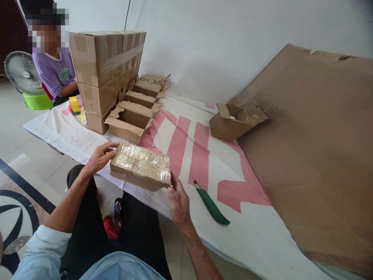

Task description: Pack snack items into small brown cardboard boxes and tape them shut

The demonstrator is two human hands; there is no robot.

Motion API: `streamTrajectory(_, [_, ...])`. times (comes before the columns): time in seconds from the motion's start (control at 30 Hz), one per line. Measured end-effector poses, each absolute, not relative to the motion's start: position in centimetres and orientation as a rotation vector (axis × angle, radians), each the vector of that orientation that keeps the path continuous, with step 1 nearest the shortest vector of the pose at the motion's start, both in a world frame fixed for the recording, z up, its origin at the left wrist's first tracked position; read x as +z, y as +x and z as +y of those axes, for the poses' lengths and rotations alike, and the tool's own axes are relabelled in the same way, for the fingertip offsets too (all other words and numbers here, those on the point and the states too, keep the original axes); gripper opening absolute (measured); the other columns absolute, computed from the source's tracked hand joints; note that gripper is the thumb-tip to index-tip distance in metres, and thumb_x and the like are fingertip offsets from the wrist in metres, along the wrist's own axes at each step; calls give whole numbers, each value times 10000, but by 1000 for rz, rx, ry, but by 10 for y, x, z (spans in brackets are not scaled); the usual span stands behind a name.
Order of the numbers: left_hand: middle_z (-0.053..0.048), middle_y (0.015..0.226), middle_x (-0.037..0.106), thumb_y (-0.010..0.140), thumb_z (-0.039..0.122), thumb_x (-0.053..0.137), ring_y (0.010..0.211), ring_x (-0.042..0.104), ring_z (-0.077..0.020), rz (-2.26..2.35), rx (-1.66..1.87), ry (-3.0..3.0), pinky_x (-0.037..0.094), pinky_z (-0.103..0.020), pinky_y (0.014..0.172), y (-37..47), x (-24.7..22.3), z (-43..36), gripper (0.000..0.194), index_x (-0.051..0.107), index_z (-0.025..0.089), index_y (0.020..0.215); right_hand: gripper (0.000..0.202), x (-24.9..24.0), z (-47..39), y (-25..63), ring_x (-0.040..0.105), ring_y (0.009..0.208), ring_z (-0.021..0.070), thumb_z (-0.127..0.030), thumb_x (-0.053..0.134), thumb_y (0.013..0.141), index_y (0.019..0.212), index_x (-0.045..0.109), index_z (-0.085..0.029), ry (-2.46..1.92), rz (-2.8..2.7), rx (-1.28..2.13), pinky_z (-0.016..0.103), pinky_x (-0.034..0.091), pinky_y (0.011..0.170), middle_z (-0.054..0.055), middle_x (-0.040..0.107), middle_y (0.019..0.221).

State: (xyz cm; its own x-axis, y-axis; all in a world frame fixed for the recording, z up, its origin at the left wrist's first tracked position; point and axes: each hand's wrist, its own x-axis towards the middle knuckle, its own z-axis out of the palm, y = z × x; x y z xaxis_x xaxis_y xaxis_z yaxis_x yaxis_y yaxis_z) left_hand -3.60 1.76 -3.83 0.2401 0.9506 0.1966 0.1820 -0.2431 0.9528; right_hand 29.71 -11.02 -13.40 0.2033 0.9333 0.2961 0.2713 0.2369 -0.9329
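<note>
Blue shirt [122, 267], left hand [101, 157], right hand [178, 203], taped box [140, 166] held between them

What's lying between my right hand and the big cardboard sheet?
In the head view, a green-handled tool lies on the pink-and-white cloth between your right hand and the big cardboard sheet.

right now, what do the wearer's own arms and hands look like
The left hand and right hand are bare, no gloves, rings or watch visible. A pale blue sleeve covers part of the left arm; the right forearm is bare, no sleeve in view.
</note>
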Motion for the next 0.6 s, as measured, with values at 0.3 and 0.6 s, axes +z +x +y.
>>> streamTrajectory(0.3, [-114,1165,868,831,324,821,1016,811,-270,1136,982,1575,616,-332,798,-39,-26,-12,580,819,197,1397,726,-111,-104,291,682,1519,390,-716,638,1094,1615,718,-217,-1344,-1195,643,594,588,1243,182,713,1662])
streamTrajectory(0.6, [-69,1015,830,808,380,914,897,780,-217,1138,974,1605,583,-285,721,-41,-23,-15,534,806,200,1300,685,-111,-111,290,714,1454,381,-700,644,1073,1568,728,-235,-1360,-1194,648,556,625,1177,176,744,1606])
